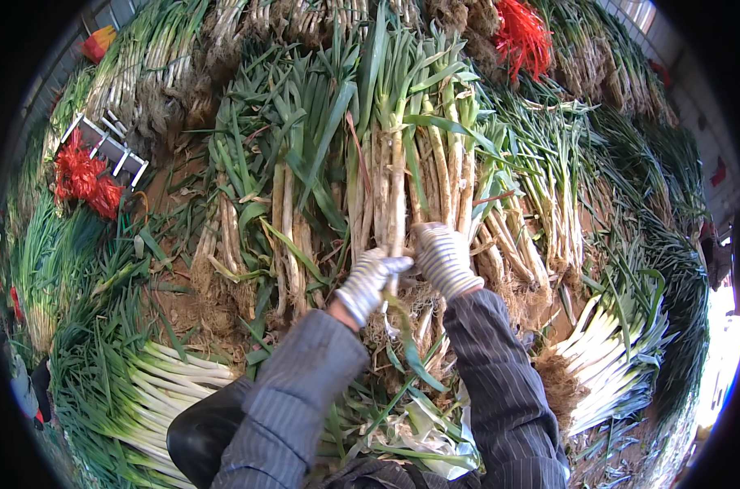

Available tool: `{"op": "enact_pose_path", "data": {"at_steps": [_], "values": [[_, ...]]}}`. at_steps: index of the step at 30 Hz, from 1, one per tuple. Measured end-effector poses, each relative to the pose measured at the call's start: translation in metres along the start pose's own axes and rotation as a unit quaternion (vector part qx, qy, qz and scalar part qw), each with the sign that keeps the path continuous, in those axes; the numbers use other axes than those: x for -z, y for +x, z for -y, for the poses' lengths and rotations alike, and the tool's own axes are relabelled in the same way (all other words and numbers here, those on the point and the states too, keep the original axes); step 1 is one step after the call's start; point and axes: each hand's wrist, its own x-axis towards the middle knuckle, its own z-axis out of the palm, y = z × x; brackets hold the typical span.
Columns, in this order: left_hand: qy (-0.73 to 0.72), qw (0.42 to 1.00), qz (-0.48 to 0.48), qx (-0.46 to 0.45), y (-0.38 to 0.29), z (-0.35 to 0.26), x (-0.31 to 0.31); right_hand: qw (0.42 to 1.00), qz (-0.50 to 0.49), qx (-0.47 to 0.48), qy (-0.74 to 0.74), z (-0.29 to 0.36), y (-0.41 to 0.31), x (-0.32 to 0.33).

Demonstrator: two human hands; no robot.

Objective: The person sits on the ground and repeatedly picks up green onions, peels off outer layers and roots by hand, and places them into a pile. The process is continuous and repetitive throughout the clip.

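Observation:
A long green onion stalk, earthy on the outside, runs down into my left hand, whose thumb lies across its lower end. Close on the right, the curled fingers of my right hand are against the lower stalks; what they grip is hidden. Both hands wear striped knit gloves. Behind them stands a bundle of unpeeled green onions with leaves pointing away from me. Below my left hand hangs a loose green leaf. Tangled roots show under the hands.
Cleaned white green onions lie in a pile at left and another bundle at right. Peeled skins litter the ground before me. Red ties hang by a metal rack; more red ties lie at the back.

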Motion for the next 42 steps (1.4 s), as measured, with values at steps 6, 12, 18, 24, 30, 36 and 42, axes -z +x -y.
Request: {"op": "enact_pose_path", "data": {"at_steps": [6,12,18,24,30,36,42], "values": [[0.084,0.975,-0.194,-0.064,0.056,0.002,-0.014,0.985,0.021,-0.097,-0.139,-0.065,-0.005,-0.001],[0.628,0.727,-0.268,-0.076,0.084,-0.009,-0.073,0.958,0.115,-0.249,-0.080,-0.024,0.003,-0.018],[0.666,0.689,-0.280,-0.064,0.103,-0.016,-0.039,0.956,0.108,-0.255,-0.097,-0.023,0.018,-0.041],[0.694,0.659,-0.287,-0.042,0.059,-0.078,0.036,0.964,0.059,-0.246,0.087,-0.064,0.014,0.000],[0.613,0.755,-0.234,-0.023,0.046,-0.082,0.029,0.947,0.098,-0.302,-0.041,-0.019,0.022,-0.025],[0.113,0.991,-0.045,0.053,0.043,-0.030,-0.025,0.890,0.135,-0.310,0.306,-0.098,0.020,-0.010],[0.431,0.875,-0.211,0.066,0.107,0.053,-0.040,0.797,0.146,-0.254,0.528,-0.084,0.011,0.017]]}}
